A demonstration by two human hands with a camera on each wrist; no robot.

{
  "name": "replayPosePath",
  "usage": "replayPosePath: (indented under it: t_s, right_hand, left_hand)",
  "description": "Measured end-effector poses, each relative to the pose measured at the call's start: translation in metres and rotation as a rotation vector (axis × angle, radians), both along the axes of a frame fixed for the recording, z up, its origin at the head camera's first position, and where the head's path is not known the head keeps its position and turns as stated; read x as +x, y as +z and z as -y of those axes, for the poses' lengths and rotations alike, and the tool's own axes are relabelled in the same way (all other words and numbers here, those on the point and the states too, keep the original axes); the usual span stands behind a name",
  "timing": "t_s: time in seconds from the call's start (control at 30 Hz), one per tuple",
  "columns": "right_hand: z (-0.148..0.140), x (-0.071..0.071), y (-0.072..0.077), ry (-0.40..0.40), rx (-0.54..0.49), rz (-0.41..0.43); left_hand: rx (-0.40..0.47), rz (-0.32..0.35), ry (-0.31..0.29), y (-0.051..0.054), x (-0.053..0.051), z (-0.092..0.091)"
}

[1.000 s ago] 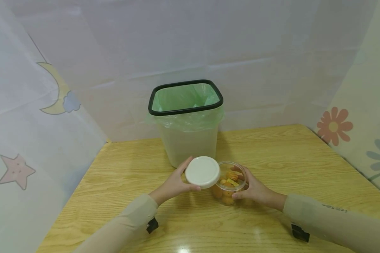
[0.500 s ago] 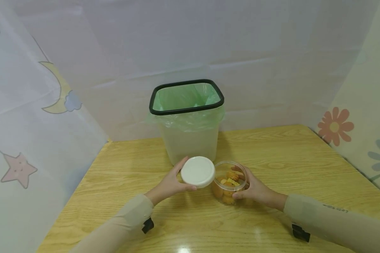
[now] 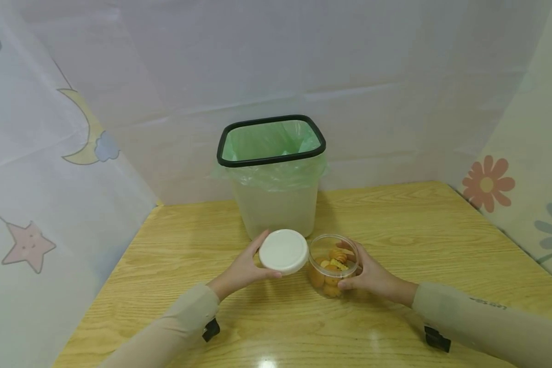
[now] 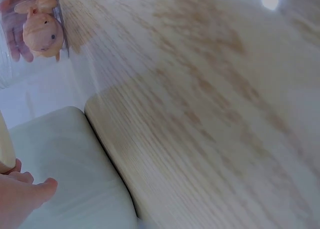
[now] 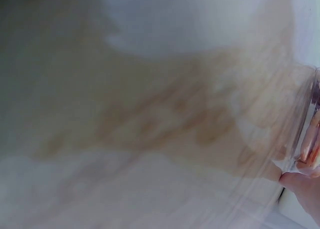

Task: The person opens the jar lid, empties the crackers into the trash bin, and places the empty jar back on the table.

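Note:
My left hand (image 3: 244,268) grips a round white lid (image 3: 283,250) by its left edge, holding it above the table and just left of a clear jar. The clear round jar (image 3: 319,255) stands uncovered on the wood, with several orange and yellow cookies (image 3: 333,271) inside. Around the jar's right side curls my right hand (image 3: 372,276), thumb at the front and fingers behind. In the left wrist view, the cookies (image 4: 43,34) show through the jar wall at the top left, and fingers (image 4: 25,189) appear beside the lid's edge (image 4: 5,149).
Behind the lid and jar stands a pale bin (image 3: 276,204) with a black rim (image 3: 270,161) and a green bag (image 3: 257,143) lining it. The wooden table (image 3: 395,220) meets printed cloth walls (image 3: 372,128) at the back and sides.
The left hand has carried the lid leftward, away from the jar, leaving the jar's mouth uncovered. The right hand and jar stay nearly in place.

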State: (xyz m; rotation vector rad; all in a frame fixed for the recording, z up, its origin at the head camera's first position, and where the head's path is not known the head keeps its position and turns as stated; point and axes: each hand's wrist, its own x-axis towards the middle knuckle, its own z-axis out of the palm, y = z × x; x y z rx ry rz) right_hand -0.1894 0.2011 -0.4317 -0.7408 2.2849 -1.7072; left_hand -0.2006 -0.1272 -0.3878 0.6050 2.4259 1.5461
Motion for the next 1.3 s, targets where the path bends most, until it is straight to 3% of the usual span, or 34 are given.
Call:
replayPosePath:
  t_s: [0.27, 0.87, 1.3]
  right_hand:
    - [0.0, 0.0, 0.001, -0.006, 0.007, -0.01]
    - [0.0, 0.001, 0.002, -0.005, 0.005, -0.015]
    - [0.0, 0.003, 0.004, -0.004, 0.009, 0.001]
  left_hand:
    - [-0.026, -0.017, 0.006, -0.002, 0.0, 0.001]
    - [-0.033, 0.029, 0.038, -0.007, 0.001, 0.009]
    - [-0.053, -0.009, 0.042, -0.008, 0.001, 0.012]
